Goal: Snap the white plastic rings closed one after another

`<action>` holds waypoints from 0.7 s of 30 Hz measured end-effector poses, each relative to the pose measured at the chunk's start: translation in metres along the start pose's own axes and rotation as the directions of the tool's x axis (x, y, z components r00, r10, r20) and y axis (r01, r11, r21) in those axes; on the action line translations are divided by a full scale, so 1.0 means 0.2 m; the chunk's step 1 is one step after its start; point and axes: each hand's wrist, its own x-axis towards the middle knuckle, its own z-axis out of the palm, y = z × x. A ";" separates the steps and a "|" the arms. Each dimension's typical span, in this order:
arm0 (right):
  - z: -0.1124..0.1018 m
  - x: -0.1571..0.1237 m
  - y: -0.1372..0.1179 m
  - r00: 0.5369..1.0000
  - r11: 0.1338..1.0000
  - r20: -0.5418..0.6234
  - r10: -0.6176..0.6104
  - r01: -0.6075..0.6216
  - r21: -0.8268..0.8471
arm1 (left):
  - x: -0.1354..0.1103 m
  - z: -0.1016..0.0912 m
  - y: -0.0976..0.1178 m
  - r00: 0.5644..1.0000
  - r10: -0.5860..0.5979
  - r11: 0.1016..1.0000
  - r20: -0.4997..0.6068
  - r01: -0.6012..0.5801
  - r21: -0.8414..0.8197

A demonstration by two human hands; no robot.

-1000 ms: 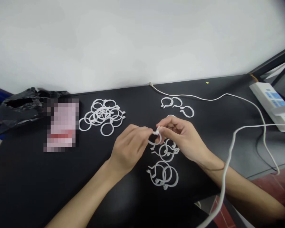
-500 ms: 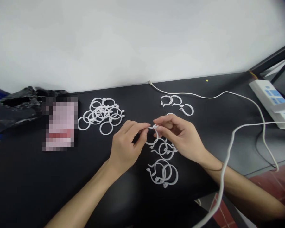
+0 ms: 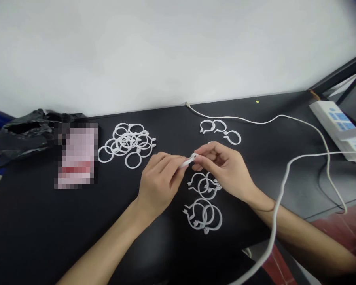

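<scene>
Ring in hands; bag contents unclr.

left of our grip, pixelation blurs a pink object; our left hand partly hides the white ring.

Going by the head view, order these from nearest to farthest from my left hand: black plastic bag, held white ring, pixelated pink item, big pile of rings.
From your left hand:
1. Held white ring: pinched in it.
2. Big pile of rings: to its left, farther back.
3. Pixelated pink item: further left.
4. Black plastic bag: far left.
</scene>
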 end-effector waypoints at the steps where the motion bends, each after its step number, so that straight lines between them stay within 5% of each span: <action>1: 0.00 0.00 0.00 1.000 1.000 0.016 -0.014 0.014 -0.028 | 0.00 -0.01 0.00 0.997 -0.073 0.997 0.008 0.073 -0.037; 6: -0.01 -0.02 0.01 0.974 0.964 0.117 -0.193 0.211 -0.163 | 0.02 -0.05 0.01 0.903 -0.395 0.890 0.166 0.421 -0.174; 17: -0.01 -0.02 0.02 0.965 0.938 0.086 -0.249 0.262 -0.226 | 0.03 -0.06 0.02 0.810 -0.477 0.756 0.342 0.576 -0.310; 21: -0.02 -0.01 0.03 0.890 0.842 0.174 -0.421 0.455 -0.289 | 0.05 -0.07 0.01 0.744 -0.539 0.655 0.395 0.665 -0.359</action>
